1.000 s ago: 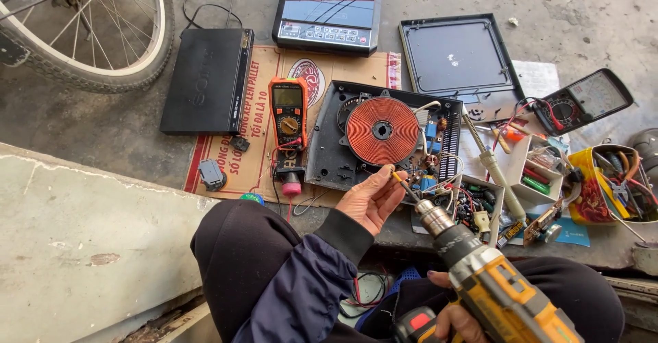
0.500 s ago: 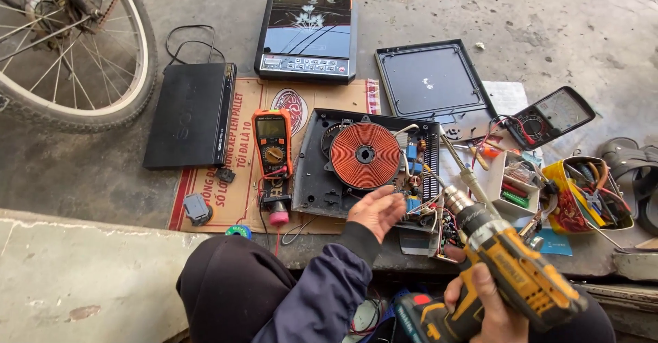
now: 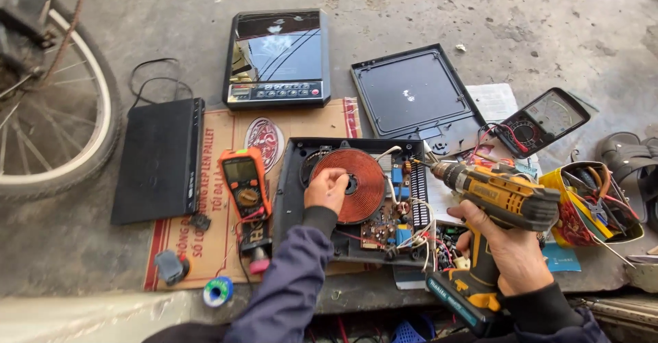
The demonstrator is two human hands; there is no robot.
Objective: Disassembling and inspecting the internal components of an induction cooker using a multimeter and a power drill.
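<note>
The left hand [image 3: 327, 189] pinched the coil's [image 3: 356, 185] left edge; the right hand [image 3: 507, 247], fingers wrapped, held the drill [image 3: 504, 202] just beside the cooker's [image 3: 295, 178] right edge, over clutter.

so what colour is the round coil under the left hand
Copper-orange coil, with the left hand resting on it; the head view shows it best.

We grip a matt yellow plastic drill [image 3: 504, 196]; beside it, a shiny copper coil [image 3: 356, 182] (glossy glass cooktop [image 3: 277, 58] beyond, rough concrete floor [image 3: 548, 21]).
</note>
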